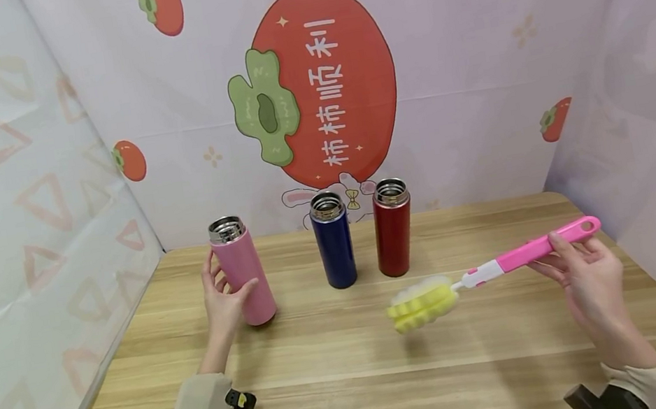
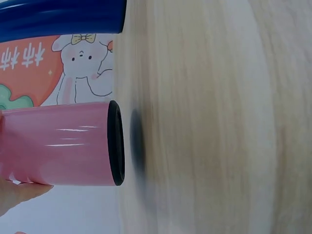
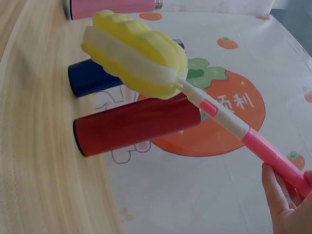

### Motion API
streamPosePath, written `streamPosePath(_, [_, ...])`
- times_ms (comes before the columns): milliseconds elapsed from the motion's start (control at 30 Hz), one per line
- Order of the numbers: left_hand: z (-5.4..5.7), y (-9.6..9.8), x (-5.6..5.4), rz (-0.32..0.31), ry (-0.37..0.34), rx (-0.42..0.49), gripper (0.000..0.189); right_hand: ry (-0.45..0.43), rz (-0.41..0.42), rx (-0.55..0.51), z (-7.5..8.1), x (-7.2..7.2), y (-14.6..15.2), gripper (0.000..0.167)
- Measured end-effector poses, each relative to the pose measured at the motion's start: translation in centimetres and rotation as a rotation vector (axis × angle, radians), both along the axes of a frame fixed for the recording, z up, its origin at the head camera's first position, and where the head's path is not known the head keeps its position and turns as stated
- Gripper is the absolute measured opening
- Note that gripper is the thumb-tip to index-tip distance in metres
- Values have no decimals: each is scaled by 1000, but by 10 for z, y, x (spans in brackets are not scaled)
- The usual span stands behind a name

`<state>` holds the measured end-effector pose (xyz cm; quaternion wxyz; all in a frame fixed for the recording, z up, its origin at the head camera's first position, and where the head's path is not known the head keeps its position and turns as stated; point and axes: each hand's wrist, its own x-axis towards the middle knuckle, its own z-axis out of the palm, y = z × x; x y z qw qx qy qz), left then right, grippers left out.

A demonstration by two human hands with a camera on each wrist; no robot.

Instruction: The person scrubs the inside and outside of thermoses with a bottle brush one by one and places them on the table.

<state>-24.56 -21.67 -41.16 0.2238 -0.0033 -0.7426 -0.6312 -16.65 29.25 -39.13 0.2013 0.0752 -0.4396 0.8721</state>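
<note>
My left hand point(image 1: 225, 305) grips a pink bottle point(image 1: 243, 274) with no lid, thumb across its front. In the left wrist view the black base of the pink bottle point(image 2: 58, 146) hangs slightly off the table, a shadow beside it. On the right, my right hand point(image 1: 594, 281) holds a sponge bottle brush by its pink handle point(image 1: 532, 252). The brush's yellow and white sponge head point(image 1: 422, 303) points left over the table. Farther back, a blue bottle point(image 1: 335, 246) and a red bottle point(image 1: 395, 237) stand upright, both with open mouths.
The wooden table point(image 1: 357, 398) carries the standing bottles. Behind it hangs a printed cloth point(image 1: 441, 110) with persimmon pictures, and more cloth point(image 1: 3, 246) encloses the left side. A dark wrist device point(image 1: 242, 402) sits by the left sleeve.
</note>
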Motion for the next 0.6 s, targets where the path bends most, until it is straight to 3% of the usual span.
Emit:
streamPosePath(67, [-1, -1, 0, -4, -13, -15, 95, 25, 19, -27, -12, -7, 9, 18])
streamPosePath(233, [-1, -4, 2, -41, -26, -63, 99, 53, 8, -2, -24, -13, 18, 19])
streamPosePath(333, [-1, -5, 5, -57, -25, -81, 101, 48, 1, 31, -20, -11, 16, 20])
streamPosePath(533, [-2, -8, 13, -57, -37, -105, 102, 13, 10, -12, -9, -4, 8, 16])
streamPosePath(600, [-2, -10, 15, -58, -38, -109, 102, 39, 27, -46, -7, -2, 7, 16])
